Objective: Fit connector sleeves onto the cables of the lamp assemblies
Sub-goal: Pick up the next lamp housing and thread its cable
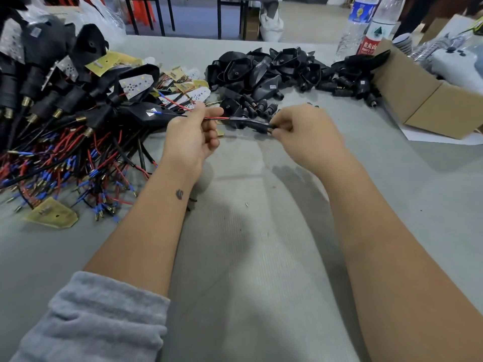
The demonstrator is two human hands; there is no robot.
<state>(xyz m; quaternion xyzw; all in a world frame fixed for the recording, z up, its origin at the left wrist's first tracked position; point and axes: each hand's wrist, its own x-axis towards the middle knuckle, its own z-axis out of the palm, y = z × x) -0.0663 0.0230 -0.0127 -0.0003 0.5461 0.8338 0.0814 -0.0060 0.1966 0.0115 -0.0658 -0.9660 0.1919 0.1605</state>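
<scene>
- You are working on the threading step: one cable [222, 118], with red and black wires, is stretching between your two hands, and a black sleeve [257, 125] is sitting on it close to the right hand.
- Your left hand [192, 138] is pinching the red-and-black wires at its 12 o'clock, thumb against the curled forefinger; the other fingers are curling loosely into the palm.
- Your right hand [304, 137] is gripping the sleeve end at its 9 o'clock with curled fingers; a small brass tip is showing there, but how the fingertips lie on it I cannot tell.
- The cable is hanging just above the table [248, 257], near the middle, at 12 o'clock from you.
- In my judgement the next move is asking you to keep the wires tight with the left hand while the right is sliding the sleeve along them.
- Finished assemblies [60, 121] are lying at 10 o'clock, loose black housings [264, 71] at 12 to 1 o'clock.
</scene>
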